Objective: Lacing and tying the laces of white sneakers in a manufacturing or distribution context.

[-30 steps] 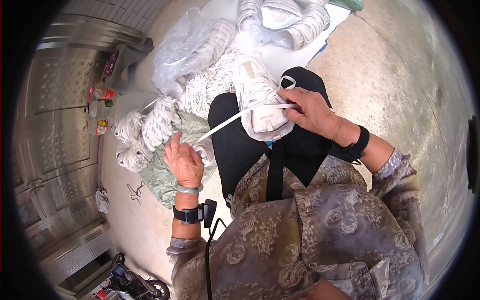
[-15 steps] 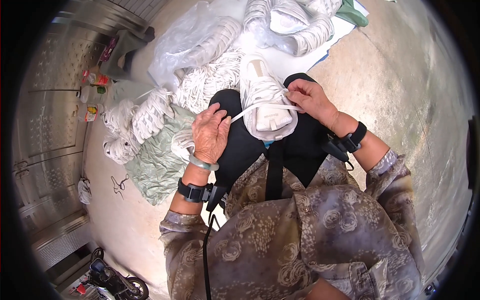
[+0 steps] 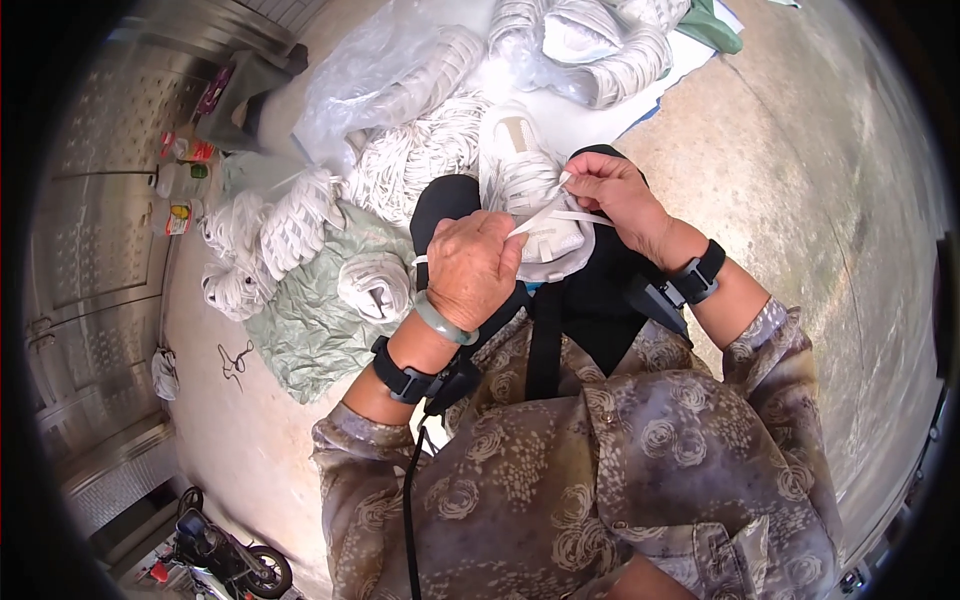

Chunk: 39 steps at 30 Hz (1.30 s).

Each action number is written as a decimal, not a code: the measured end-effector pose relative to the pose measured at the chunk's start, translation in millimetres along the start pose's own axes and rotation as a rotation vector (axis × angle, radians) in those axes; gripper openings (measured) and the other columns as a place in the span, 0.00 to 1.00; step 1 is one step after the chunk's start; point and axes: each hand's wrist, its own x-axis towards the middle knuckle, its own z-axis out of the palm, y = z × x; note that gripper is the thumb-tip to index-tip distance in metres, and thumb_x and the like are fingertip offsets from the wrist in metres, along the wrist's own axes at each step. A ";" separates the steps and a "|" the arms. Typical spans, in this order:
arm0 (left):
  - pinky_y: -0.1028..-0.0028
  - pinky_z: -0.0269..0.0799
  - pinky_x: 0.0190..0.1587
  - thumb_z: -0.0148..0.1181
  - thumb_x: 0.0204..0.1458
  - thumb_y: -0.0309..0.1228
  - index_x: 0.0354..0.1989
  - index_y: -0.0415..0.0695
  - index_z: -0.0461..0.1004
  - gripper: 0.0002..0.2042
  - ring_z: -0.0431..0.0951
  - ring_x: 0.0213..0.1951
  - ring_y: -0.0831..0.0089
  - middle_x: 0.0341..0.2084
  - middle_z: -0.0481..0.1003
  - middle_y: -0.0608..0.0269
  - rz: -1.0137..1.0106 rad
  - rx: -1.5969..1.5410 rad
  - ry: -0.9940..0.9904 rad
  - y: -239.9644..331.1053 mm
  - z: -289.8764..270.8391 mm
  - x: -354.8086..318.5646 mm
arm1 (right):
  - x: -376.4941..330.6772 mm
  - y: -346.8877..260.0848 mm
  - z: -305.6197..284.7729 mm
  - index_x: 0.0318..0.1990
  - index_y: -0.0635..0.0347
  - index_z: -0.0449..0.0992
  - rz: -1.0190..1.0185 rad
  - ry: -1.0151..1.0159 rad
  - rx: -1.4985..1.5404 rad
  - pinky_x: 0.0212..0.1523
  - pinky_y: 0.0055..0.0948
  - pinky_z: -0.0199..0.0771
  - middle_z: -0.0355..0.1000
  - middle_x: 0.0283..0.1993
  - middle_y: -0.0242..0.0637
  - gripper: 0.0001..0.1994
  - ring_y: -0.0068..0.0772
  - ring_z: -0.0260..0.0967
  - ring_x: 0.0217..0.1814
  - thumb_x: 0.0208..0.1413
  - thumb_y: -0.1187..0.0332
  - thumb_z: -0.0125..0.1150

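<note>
A white sneaker [image 3: 513, 135] lies between my knees on a black cloth, its toe pointing away and its tongue toward me. My left hand [image 3: 468, 262] is closed on a flat white shoelace [image 3: 541, 217] over the near left side of the shoe, and a short end sticks out on the hand's left. My right hand [image 3: 618, 200] pinches the lace between thumb and fingertips above the shoe's right side. Between the hands the lace runs slanting across the tongue. Part of the shoe's left side is hidden behind my left hand.
Beyond the shoe lies a heap of white laces [image 3: 415, 165]. Plastic-wrapped shoe parts [image 3: 630, 75] sit at the back. To the left, rolled white bundles [image 3: 375, 287] rest on a crumpled green sheet [image 3: 300, 345]. Bottles [image 3: 180, 217] stand by a metal door; a motorcycle [image 3: 225, 560] is at lower left.
My left hand has moved right and closed on the lace, having been spread by the left knee. My right hand has shifted slightly left and up, pulling lace over the shoe.
</note>
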 end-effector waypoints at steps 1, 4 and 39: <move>0.62 0.65 0.32 0.60 0.47 0.31 0.26 0.42 0.71 0.06 0.75 0.28 0.59 0.22 0.73 0.60 0.005 0.028 -0.007 2.8 0.2 3.2 | 1.8 -3.9 -3.5 0.30 0.55 0.74 0.084 -0.007 0.001 0.32 0.18 0.61 0.67 0.26 0.23 0.02 0.14 0.60 0.28 0.52 0.70 0.59; 0.62 0.65 0.30 0.59 0.47 0.31 0.26 0.43 0.71 0.06 0.75 0.25 0.58 0.20 0.72 0.59 -0.004 0.099 -0.090 8.2 3.1 10.0 | 7.7 -14.5 -15.3 0.30 0.53 0.74 0.221 -0.103 0.046 0.36 0.22 0.61 0.67 0.25 0.22 0.05 0.16 0.62 0.30 0.52 0.65 0.59; 0.61 0.68 0.28 0.58 0.49 0.25 0.34 0.45 0.73 0.04 0.74 0.24 0.55 0.21 0.73 0.57 -0.161 0.430 -0.027 -132.3 -75.2 -147.2 | -82.7 -9.1 -227.9 0.38 0.60 0.73 -0.494 0.179 -1.574 0.34 0.37 0.73 0.73 0.34 0.44 0.05 0.50 0.72 0.34 0.57 0.71 0.53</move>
